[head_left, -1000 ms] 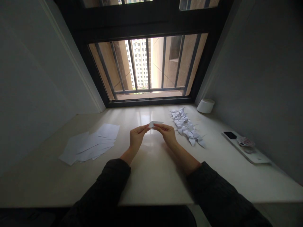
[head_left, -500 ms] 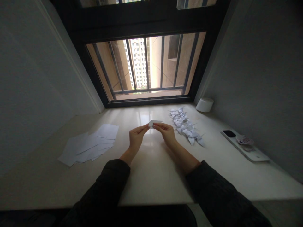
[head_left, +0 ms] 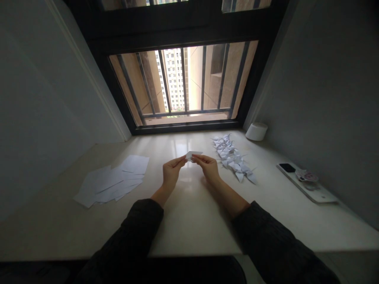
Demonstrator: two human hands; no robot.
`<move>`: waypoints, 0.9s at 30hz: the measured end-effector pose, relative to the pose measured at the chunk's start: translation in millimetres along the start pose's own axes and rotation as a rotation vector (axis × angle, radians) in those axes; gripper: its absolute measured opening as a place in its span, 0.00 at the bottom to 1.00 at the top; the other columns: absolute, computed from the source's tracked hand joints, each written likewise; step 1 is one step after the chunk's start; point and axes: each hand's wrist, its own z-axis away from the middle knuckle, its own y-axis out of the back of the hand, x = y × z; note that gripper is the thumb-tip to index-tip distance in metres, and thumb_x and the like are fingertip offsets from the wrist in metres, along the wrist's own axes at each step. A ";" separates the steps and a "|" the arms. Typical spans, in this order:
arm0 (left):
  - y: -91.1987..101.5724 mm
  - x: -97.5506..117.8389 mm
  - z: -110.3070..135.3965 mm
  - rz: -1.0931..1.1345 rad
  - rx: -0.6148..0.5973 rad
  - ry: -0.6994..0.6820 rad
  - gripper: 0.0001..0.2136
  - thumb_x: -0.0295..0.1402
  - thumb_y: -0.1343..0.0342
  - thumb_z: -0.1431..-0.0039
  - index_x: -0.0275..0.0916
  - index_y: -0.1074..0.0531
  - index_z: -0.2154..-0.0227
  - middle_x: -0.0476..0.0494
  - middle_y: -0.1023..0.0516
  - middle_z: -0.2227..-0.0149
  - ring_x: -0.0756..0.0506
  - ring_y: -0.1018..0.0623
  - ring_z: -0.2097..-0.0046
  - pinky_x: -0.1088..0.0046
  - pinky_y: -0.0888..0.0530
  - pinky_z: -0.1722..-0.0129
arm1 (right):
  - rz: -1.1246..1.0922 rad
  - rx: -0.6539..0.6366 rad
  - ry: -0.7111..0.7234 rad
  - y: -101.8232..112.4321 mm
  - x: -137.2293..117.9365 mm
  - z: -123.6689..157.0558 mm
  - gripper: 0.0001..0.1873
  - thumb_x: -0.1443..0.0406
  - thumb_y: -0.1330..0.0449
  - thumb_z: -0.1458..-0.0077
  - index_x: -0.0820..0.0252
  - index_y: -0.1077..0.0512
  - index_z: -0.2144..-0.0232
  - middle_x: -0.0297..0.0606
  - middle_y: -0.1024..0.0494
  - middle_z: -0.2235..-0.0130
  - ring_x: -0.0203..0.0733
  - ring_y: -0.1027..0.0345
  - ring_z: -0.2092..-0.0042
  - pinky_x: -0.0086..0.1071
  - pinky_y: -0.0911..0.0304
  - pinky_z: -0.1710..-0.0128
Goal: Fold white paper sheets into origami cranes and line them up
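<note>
Between my two hands is a small piece of folded white paper [head_left: 194, 153], raised over the pale sill. My left hand [head_left: 172, 169] pinches its left end with thumb and fingertips. The fingers of my right hand [head_left: 209, 165] are closed on its lower edge, a little right of the left fingertips. The paper's flat upper part shows above the fingers; its lower folds are hidden by them. To the right of my right hand lies a cluster of folded white paper cranes [head_left: 231, 156], set close together in rows.
Loose white paper sheets [head_left: 115, 177] lie overlapping on the left of the sill [head_left: 189, 225]. At the right are a phone [head_left: 314, 191] with a grip on its back and a white round object [head_left: 256, 131] against the wall. A barred window [head_left: 189, 128] closes off the back.
Almost nothing differs. Both hands keep their pinch on the folded paper in the same place, and the view has shifted very slightly.
</note>
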 end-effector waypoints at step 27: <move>-1.9 5.6 2.2 0.036 -0.035 0.101 0.23 0.35 0.33 0.62 0.36 0.25 0.58 0.44 0.20 0.69 0.47 0.23 0.66 0.68 0.28 0.59 | -0.010 -0.027 0.001 4.2 1.1 -2.3 0.16 0.60 0.30 0.67 0.59 0.22 0.71 0.38 0.19 0.71 0.43 0.26 0.67 0.40 0.32 0.59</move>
